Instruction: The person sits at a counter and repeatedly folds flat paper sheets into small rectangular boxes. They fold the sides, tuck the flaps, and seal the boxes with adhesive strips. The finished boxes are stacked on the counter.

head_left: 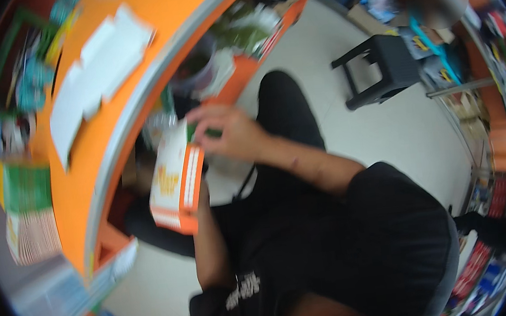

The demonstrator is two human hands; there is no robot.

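A white and orange carton (172, 179) with yellow printing is held tilted above my lap, near the orange table's edge. My left hand (203, 199) supports it from behind and below; most of its fingers are hidden by the carton. At the carton's upper end, my right hand (229, 134) has its fingers bent over the edge. Something dark green (212, 132) shows between those fingers; blur hides whether it is a flap or the contents.
On the orange table (133, 78) lies a torn white sheet (98, 66). A stack of green and white cartons (29, 209) stands at its left end. Under the tabletop is a shelf with a plastic tub (197, 65). A black stool (379, 70) stands on the floor, before loaded shelves (497, 132).
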